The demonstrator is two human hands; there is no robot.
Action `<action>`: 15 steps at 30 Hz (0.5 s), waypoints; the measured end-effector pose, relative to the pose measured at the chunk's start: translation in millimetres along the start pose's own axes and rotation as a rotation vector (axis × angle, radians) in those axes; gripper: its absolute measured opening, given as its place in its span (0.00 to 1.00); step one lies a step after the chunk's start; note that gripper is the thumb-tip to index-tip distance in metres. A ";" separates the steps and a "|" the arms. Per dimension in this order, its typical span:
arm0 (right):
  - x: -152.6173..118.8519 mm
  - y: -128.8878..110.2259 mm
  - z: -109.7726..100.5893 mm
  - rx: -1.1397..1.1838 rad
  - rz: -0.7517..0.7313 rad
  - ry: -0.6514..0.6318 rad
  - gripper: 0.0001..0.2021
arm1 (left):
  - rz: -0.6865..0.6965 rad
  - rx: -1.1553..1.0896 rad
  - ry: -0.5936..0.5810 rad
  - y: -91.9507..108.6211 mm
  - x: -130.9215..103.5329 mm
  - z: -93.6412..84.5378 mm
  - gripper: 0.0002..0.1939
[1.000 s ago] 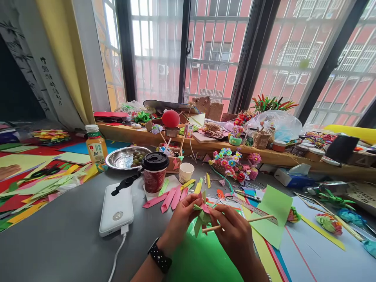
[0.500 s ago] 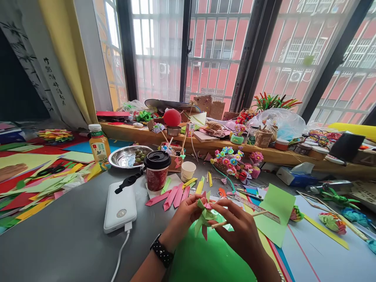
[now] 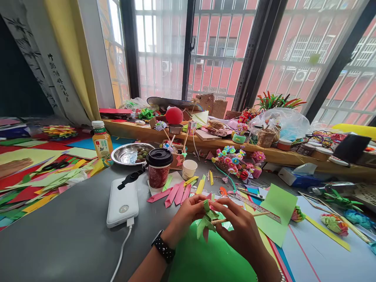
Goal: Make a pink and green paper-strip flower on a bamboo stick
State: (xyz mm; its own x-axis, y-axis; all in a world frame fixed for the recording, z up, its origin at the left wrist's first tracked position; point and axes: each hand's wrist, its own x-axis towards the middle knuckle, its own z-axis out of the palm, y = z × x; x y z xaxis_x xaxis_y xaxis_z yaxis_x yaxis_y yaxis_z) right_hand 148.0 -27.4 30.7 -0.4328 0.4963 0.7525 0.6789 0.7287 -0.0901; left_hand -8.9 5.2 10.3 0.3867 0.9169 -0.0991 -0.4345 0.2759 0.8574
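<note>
A folded paper flower (image 3: 208,217) with green and pink petals is held up over a bright green surface (image 3: 211,258). My left hand (image 3: 189,213) pinches its left side near the top. My right hand (image 3: 236,219) grips its upper right edge with the fingertips and also keeps a thin wooden stick (image 3: 258,214) between the fingers, one end near the petals. Folded pink paper strips (image 3: 174,194) lie just beyond my left hand. To the right of my hands are a ruler (image 3: 264,211) and a light green paper sheet (image 3: 279,211).
A white power bank (image 3: 122,201) with a cable lies left, near a lidded coffee cup (image 3: 159,172), a paper cup (image 3: 189,169), a metal plate (image 3: 125,154) and a juice bottle (image 3: 102,143). Another person's hand (image 3: 14,167) rests at far left. Finished paper flowers (image 3: 335,224) sit right.
The view has shifted slightly. The flower has turned a little between my fingers, its green petal at the top now facing me more. Both hands keep their grip.
</note>
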 end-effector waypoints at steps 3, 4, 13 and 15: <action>0.6 0.9 1.0 0.006 -0.024 0.038 0.10 | -0.006 0.001 0.009 0.8 0.5 1.0 0.14; 0.7 1.4 1.4 0.009 -0.035 0.055 0.09 | -0.005 -0.002 0.014 1.1 0.7 1.2 0.14; 1.5 1.8 3.9 -0.009 -0.049 0.045 0.11 | -0.014 0.043 0.049 -0.8 3.0 0.2 0.16; 1.3 1.3 5.1 -0.010 -0.046 0.044 0.12 | -0.017 0.052 0.063 -1.7 4.4 -0.6 0.16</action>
State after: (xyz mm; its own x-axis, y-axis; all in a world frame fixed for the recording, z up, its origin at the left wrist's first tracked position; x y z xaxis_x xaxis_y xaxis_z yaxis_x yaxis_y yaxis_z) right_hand 145.3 -23.4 28.3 -0.4373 0.4408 0.7839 0.6648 0.7454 -0.0483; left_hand -7.0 9.0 8.0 0.3414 0.9289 -0.1438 -0.3845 0.2776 0.8804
